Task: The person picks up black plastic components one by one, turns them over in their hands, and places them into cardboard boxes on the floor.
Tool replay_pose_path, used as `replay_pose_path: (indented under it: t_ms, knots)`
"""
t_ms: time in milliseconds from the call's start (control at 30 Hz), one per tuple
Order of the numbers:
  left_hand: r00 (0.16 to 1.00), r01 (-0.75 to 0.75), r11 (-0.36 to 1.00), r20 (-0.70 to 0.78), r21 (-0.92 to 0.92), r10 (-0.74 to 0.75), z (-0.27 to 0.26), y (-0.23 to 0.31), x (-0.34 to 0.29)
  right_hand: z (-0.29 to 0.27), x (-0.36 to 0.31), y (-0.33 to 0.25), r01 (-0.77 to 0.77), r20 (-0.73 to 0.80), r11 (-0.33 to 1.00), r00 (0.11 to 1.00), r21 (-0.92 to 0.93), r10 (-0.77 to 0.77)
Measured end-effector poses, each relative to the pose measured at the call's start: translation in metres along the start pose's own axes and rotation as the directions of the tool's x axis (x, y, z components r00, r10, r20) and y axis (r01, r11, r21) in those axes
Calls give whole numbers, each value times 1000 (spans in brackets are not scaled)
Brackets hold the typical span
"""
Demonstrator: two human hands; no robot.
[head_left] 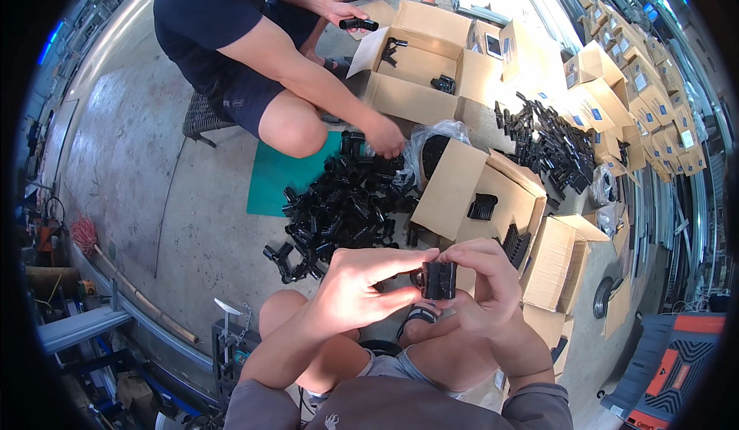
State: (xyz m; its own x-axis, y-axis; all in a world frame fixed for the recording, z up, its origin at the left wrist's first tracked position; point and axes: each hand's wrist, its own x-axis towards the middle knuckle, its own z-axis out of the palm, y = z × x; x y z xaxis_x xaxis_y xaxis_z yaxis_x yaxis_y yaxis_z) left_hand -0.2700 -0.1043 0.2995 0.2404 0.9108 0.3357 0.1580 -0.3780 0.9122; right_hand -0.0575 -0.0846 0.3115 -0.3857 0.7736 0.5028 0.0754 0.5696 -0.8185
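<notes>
Up in front of my chest I hold a small black pipe fitting (439, 280) between both hands. My left hand (362, 284) grips its left side with thumb and forefinger. On the other side, my right hand (491, 285) has its fingers and thumb closed around the edge. Just beyond my hands lies a large pile of black fittings (339, 199), partly on a green mat (269, 172). To the right of the pile an open cardboard box (446, 191) contains rows of black parts (483, 207).
Across the pile a seated co-worker (223, 37) reaches one hand into it and holds a black fitting (359, 24) in the other. Another open box (416, 103) stands at the back. More black parts (550, 141) and stacked cartons (647, 91) are at right. A broom (138, 291) lies left.
</notes>
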Motion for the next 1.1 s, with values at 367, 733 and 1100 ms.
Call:
replay_pose_path:
  t_ms: [367,733,1100]
  knots:
    - [827,524,668,130,-529,-547,-11,19,-23,-23,31,76,-432,-138,902,893,7,429]
    - [637,399,389,-54,-831,-769,-38,-27,-21,-11,64,413,39,180,226,739,-973,650]
    - [518,435,192,70,-880,-852,-55,-36,-1,13,34,477,-124,-51,72,773,-990,632]
